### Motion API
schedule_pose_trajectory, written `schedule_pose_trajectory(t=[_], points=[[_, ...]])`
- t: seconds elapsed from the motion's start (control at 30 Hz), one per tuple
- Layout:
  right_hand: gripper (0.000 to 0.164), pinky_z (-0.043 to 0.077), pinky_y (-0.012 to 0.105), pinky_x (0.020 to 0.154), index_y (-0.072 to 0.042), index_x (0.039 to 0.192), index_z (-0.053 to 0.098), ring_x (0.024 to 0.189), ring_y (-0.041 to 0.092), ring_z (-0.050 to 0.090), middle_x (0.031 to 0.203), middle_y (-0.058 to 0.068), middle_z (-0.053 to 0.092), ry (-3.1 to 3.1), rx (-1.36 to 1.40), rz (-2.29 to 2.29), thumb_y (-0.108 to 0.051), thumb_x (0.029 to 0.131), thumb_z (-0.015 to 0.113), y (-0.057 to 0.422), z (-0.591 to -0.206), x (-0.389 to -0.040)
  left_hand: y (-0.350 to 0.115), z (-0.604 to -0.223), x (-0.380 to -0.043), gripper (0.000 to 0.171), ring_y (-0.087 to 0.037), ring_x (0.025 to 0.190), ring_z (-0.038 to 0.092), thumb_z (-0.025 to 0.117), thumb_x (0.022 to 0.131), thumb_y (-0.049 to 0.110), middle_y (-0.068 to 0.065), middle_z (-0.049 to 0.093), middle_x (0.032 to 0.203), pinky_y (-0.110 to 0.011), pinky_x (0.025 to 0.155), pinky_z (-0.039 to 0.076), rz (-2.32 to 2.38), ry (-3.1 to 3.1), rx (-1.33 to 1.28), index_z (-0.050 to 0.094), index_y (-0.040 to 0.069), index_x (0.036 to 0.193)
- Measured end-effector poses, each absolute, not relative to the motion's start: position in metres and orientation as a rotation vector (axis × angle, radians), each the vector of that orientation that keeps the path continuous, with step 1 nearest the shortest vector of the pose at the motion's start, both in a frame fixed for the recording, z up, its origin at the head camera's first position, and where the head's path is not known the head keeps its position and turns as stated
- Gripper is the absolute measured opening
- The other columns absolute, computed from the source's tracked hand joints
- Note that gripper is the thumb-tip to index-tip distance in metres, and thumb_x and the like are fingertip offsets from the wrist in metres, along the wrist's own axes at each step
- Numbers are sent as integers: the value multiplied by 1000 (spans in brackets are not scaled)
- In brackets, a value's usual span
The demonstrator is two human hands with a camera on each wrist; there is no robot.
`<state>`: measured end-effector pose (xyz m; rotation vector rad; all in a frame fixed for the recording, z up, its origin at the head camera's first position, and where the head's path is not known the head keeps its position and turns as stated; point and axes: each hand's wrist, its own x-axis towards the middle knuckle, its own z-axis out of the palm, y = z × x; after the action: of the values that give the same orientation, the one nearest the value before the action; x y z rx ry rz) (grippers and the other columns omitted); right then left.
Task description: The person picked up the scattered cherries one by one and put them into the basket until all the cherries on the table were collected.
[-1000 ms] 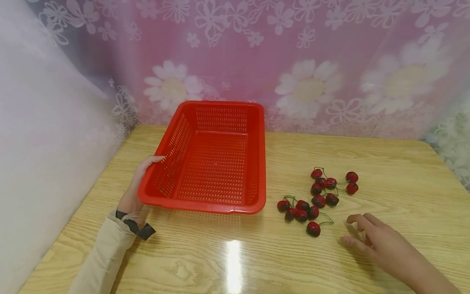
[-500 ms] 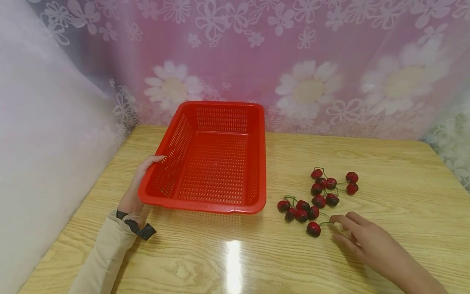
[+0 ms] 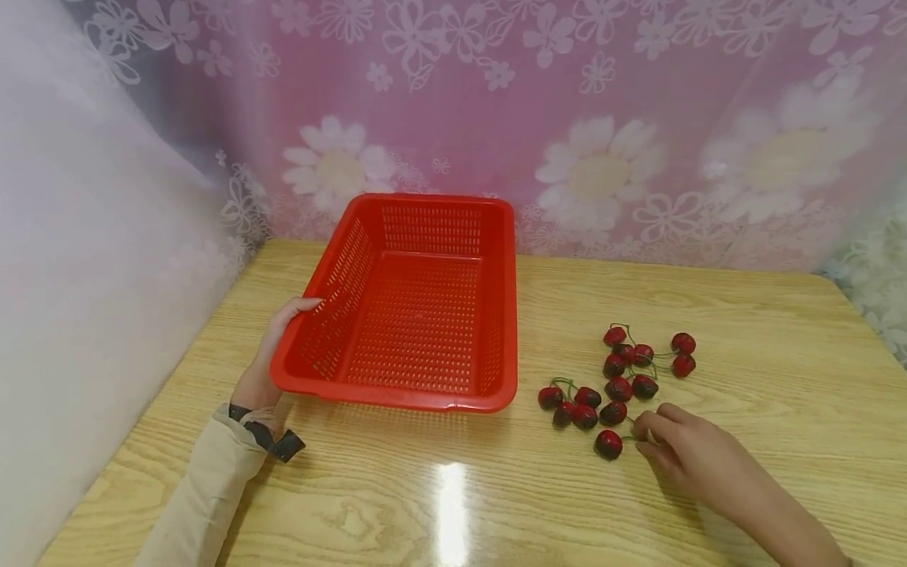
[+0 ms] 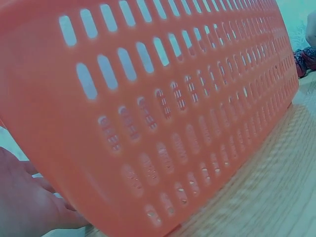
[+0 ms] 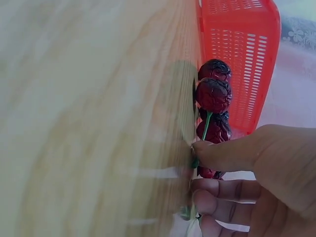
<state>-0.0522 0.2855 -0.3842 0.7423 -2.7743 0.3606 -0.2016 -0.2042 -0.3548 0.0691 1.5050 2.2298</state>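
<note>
A red plastic basket with slotted walls stands on the table, its near end looking raised. My left hand holds its left rim, thumb over the edge and fingers outside; the left wrist view shows part of this hand against the outer wall. To the right lie several dark red cherries with green stems. My right hand pinches the stem of the nearest cherry between thumb and fingers. In the right wrist view, the thumb lies on a green stem below a cherry.
The wooden table runs under everything, with a bright light reflection near its front. A pink flowered curtain hangs along the back edge, and white cloth covers the left side.
My right hand has moved left to the nearest cherry's stem, and its fingers have closed together there. The left hand and the basket have stayed in place.
</note>
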Motion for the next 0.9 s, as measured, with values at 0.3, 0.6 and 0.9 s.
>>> schedule_pose_trajectory(t=[0.3, 0.6, 0.9], points=[[18, 38, 22, 47, -17, 74, 55, 57, 3, 39, 69, -9, 44, -3042, 578, 398, -5, 75, 67, 281, -377, -54, -200, -348, -198, 33, -17, 87, 57, 23, 100, 27, 0, 56, 99, -28, 71, 53, 2263, 1324, 70, 28, 10, 128], [18, 33, 20, 44, -14, 79, 51, 50, 0, 34, 59, -12, 42, -3030, 525, 431, -3, 79, 65, 280, -373, -50, -198, -348, -197, 31, -18, 92, 53, 24, 100, 27, -1, 52, 105, -28, 75, 51, 2229, 1405, 43, 31, 11, 126], [30, 31, 17, 43, -13, 80, 50, 46, -3, 31, 54, -14, 37, -2908, 623, 437, 11, 72, 66, 282, -369, -47, -198, -347, -198, 33, -17, 90, 54, 25, 100, 28, 0, 53, 103, -28, 74, 51, 2236, 1387, 51, 29, 11, 128]])
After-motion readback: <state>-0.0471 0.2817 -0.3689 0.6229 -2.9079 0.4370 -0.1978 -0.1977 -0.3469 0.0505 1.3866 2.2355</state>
